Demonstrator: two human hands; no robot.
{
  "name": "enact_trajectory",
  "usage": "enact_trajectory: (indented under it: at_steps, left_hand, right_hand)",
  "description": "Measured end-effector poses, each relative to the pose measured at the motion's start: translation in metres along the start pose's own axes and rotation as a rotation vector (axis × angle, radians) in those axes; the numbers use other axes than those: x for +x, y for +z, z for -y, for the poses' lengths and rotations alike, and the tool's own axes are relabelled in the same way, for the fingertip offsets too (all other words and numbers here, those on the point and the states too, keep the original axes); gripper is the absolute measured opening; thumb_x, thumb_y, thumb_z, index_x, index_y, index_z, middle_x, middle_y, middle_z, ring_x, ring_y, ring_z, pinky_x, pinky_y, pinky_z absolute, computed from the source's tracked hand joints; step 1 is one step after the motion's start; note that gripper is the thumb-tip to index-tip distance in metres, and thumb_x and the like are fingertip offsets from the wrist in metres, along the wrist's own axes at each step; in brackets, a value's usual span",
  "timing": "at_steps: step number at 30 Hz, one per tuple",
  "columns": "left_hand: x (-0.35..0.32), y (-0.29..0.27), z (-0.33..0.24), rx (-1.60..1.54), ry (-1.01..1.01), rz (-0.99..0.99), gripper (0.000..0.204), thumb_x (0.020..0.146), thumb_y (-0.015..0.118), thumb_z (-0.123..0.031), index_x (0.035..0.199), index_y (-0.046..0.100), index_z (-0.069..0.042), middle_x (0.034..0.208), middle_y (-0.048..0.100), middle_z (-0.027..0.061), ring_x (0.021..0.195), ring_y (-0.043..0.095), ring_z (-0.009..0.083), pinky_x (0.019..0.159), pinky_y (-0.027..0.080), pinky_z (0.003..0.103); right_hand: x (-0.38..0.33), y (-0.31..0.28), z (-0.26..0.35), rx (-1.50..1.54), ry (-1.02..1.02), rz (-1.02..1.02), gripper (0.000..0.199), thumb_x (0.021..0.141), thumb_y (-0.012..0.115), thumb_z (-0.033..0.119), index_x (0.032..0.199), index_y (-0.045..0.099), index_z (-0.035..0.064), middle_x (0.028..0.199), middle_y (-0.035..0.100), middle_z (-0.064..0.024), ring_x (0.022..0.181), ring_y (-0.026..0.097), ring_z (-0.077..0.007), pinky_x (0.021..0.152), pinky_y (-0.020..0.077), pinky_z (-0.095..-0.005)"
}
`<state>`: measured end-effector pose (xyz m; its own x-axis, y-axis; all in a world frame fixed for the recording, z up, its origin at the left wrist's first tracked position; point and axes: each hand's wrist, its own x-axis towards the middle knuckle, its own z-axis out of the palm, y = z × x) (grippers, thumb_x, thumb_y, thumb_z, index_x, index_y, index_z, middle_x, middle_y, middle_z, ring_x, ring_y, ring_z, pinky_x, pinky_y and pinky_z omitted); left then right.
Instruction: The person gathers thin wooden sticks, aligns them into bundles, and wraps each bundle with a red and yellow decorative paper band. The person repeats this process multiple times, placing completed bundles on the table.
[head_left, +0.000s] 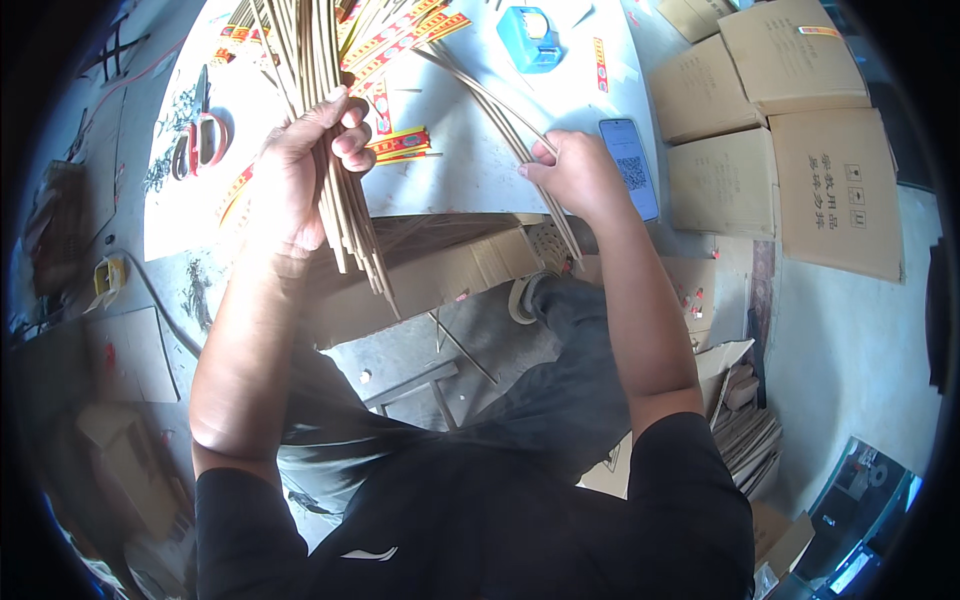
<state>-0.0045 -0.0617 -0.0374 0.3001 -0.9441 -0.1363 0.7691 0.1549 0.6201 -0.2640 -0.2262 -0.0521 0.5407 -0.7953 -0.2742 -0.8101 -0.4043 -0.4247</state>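
Observation:
My left hand (pixel 310 155) is wrapped round a thick bundle of thin brown sticks (pixel 348 225), held over the near edge of the white table (pixel 480 185). The bundle's lower ends stand uneven below the fist. Off to the right, my right hand (pixel 580 170) pinches a few more brown sticks (pixel 495 110), tilted with their far ends toward the table's middle. Red and yellow printed paper strips (pixel 400 142) lie on the table beside the left hand, more of them farther back. A phone (pixel 630 165) with a lit screen rests just right of my right hand.
Red-handled scissors (pixel 205 140) lie at the table's left. A blue tape dispenser (pixel 530 42) stands at the back. Stacked cardboard boxes (pixel 718 182) flank the table's right side. An open carton (pixel 430 285) sits below the near edge. More sticks (pixel 750 445) are piled at lower right.

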Motion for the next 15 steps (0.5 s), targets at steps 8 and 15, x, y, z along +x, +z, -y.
enact_trajectory:
  at_steps: [8, 15]
  left_hand:
    - [-0.001, -0.001, -0.002, 0.007, 0.001, 0.003, 0.033, 0.107, 0.057, -0.011, 0.135, 0.048, 0.004, 0.094, 0.055, 0.0068, 0.071, 0.051, 0.0092, 0.063, 0.049, 0.024]
    - [0.002, -0.007, -0.032, -0.021, 0.11, 0.059, 0.016, 0.108, 0.054, -0.011, 0.11, 0.054, 0.005, 0.087, 0.054, 0.0071, 0.071, 0.052, 0.0118, 0.064, 0.048, 0.026]
  right_hand:
    - [-0.004, 0.013, 0.019, -0.314, 0.012, -0.027, 0.024, 0.092, 0.068, 0.023, 0.093, 0.072, -0.0006, 0.094, 0.075, -0.0208, 0.087, 0.074, -0.0373, 0.082, 0.0567, -0.049]
    - [-0.013, 0.029, 0.014, -0.365, -0.14, -0.166, 0.025, 0.091, 0.06, 0.018, 0.098, 0.07, -0.0046, 0.091, 0.073, -0.0254, 0.089, 0.071, -0.0462, 0.084, 0.0575, -0.0525]
